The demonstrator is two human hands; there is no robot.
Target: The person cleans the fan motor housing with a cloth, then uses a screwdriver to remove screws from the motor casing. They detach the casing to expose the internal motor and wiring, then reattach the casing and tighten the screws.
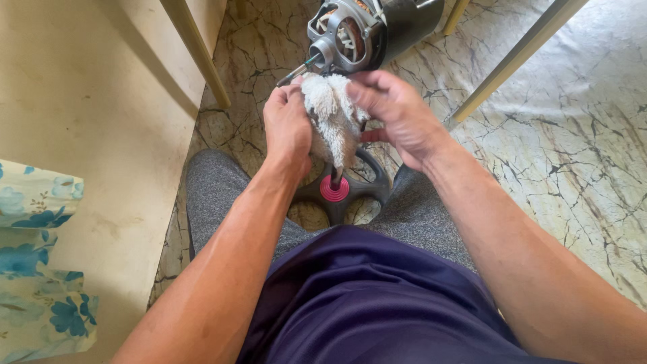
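Observation:
A fluffy off-white cloth (pixel 331 114) is bunched between both hands just below a bare fan motor (pixel 350 30) with a metal shaft sticking out at its left. My left hand (pixel 286 128) grips the cloth's left side. My right hand (pixel 397 114) pinches its top and right side. The cloth wraps the fan's upright pole, which drops to a pink collar (pixel 334 189) on the dark grey spoked base (pixel 371 185) between my knees.
Marbled cream flooring (pixel 573 155) spreads to the right. Pale wooden furniture legs (pixel 195 50) (pixel 512 61) cross the top. A beige surface (pixel 87 135) and a blue-flowered cloth (pixel 37 269) lie at the left.

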